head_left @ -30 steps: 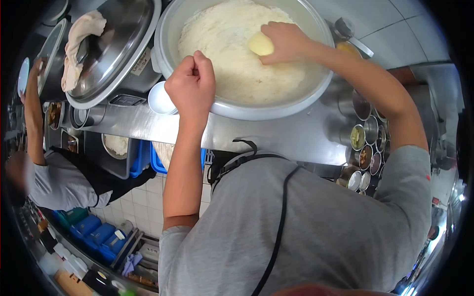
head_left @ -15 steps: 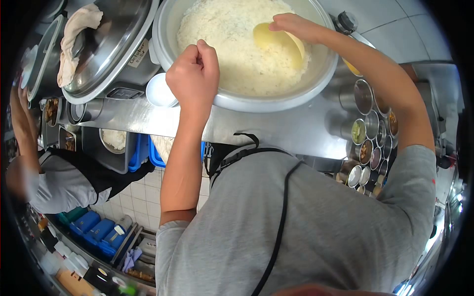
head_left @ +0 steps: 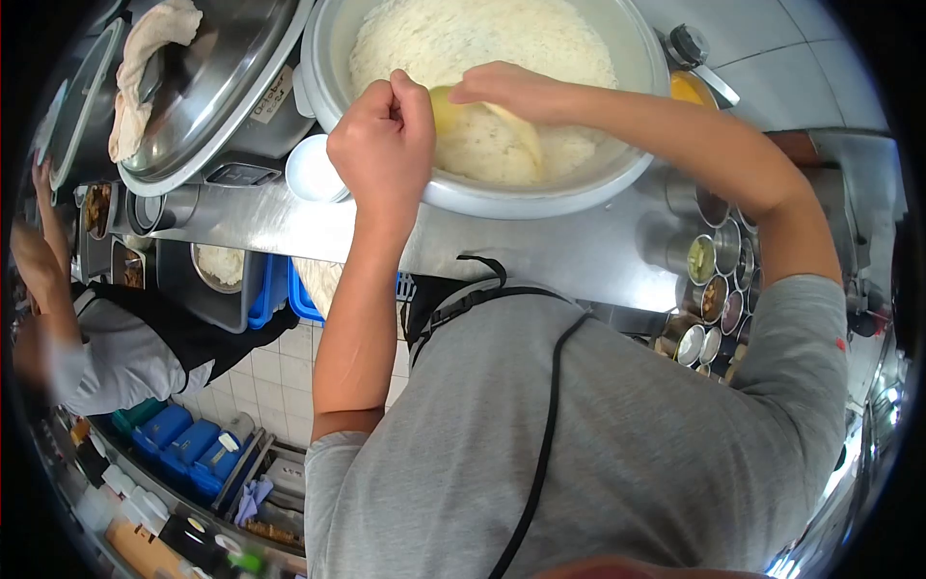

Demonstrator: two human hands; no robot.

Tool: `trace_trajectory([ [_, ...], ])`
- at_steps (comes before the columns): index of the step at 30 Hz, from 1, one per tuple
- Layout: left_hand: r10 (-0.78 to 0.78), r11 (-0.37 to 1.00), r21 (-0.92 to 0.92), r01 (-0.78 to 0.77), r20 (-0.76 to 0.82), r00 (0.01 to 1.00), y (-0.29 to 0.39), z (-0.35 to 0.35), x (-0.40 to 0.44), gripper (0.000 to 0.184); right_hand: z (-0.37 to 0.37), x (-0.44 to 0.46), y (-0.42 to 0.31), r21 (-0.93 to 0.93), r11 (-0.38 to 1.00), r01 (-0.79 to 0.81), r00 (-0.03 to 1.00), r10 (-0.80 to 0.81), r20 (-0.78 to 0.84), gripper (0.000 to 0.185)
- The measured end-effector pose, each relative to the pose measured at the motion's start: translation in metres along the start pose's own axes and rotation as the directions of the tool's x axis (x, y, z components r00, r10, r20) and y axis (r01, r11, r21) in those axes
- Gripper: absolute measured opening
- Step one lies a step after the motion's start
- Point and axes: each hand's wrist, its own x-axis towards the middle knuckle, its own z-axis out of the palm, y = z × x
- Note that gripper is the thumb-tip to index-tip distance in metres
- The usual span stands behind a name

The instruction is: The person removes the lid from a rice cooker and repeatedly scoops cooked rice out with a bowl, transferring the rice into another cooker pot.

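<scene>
A large white tub (head_left: 648, 159) of cooked white rice (head_left: 482, 34) stands on the steel counter. My right hand (head_left: 506, 92) is closed on the edge of a pale yellow scoop (head_left: 446, 114), which is tilted down into the rice at the tub's near side. The scoop's far edge is blurred. My left hand (head_left: 384, 135) is a fist over the tub's near left rim; its fingers hide whatever they grip. Just left of that wrist sits a small white bowl (head_left: 313, 169).
A steel lid (head_left: 227, 82) with a cloth (head_left: 145, 68) on it covers a pot at the upper left. Several small metal containers (head_left: 714, 294) line the right. At the far left a co-worker (head_left: 135, 352) stands by food trays. Blue bins (head_left: 188, 444) sit below.
My right hand has swept the yellow scoop leftward and toward me through the rice, closer to my left fist. My left hand has stayed at the rim.
</scene>
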Motion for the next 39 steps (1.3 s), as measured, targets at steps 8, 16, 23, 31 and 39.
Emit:
trace_trajectory([
  [8,-0.025,0.994,-0.103,0.019,-0.053,0.998,0.001,0.001,0.002,0.043,-0.004,-0.004,-0.03,0.308,0.948,0.084,0.993,-0.105,0.052,0.049],
  [16,-0.019,0.986,-0.169,0.01,-0.048,0.999,-0.005,0.003,-0.001,0.046,-0.092,0.026,0.04,0.641,0.767,0.004,0.999,-0.026,0.025,0.064],
  [23,-0.016,0.983,-0.183,0.005,-0.055,0.998,-0.011,0.006,-0.001,0.047,-0.079,0.047,-0.016,-0.346,0.915,0.21,0.969,-0.242,-0.054,0.059],
  [31,-0.043,0.979,-0.202,0.032,-0.051,0.998,-0.007,0.003,0.0,0.044,-0.021,0.084,-0.041,-0.182,0.965,0.189,0.965,-0.148,0.215,0.068],
  [39,-0.033,0.966,-0.257,0.012,-0.079,0.996,-0.006,0.003,-0.001,0.04,-0.007,0.078,-0.046,-0.022,0.98,0.197,0.937,-0.181,0.297,0.064],
])
